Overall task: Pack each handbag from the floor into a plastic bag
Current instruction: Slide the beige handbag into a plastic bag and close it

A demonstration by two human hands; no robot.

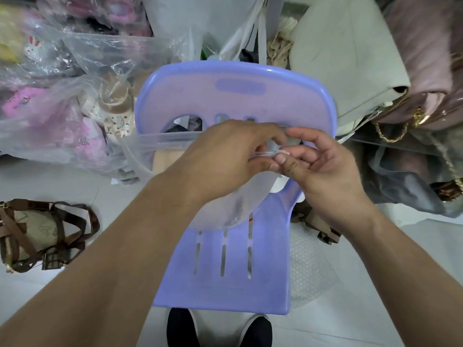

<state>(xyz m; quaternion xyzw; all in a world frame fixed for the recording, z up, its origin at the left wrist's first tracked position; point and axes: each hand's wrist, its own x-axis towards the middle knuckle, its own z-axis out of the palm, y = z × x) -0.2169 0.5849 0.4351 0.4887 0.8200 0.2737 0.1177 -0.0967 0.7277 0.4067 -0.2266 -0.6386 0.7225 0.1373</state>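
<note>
Right now both hands meet over the purple chair (225,286): the left hand (225,151) and the right hand (323,169) each pinch the thin top edge of a clear plastic bag (225,211), which hangs limp onto the seat. They seem to be rubbing the film apart to open its mouth, though the fingers hide the edge itself. Such film is light, slippery and clingy, best taken at the rim. The brown-strapped handbag (37,236) lies on the floor (30,181) to the left, well apart; soft-bodied, it should lift easily by its straps.
</note>
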